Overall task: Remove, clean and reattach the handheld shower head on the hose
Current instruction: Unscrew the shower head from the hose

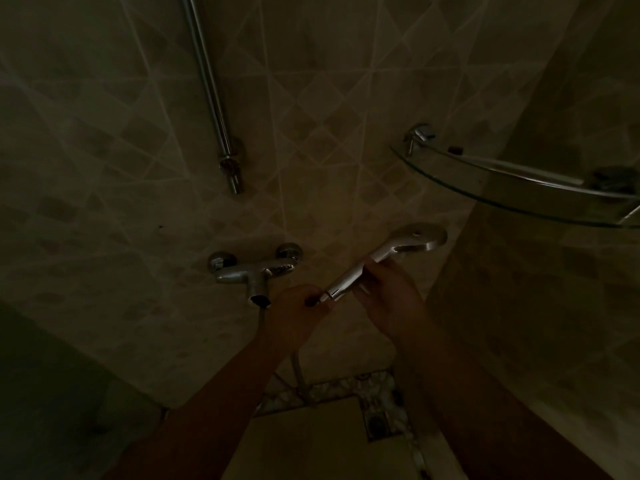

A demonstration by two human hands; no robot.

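Observation:
The scene is dim. A chrome handheld shower head [391,252] lies slanted in front of the tiled wall, its round face up and to the right. My right hand [393,299] grips its handle from below. My left hand [298,313] pinches the hose nut at the handle's lower end. The pale hose [300,372] hangs down below my left hand toward the floor; whether it is joined to the handle is hidden by my fingers.
A chrome mixer tap [249,270] is mounted on the wall just left of my hands. A chrome riser rail [211,95] runs up the wall above it. A glass corner shelf [519,181] juts out at the upper right. Patterned floor tiles [377,400] lie below.

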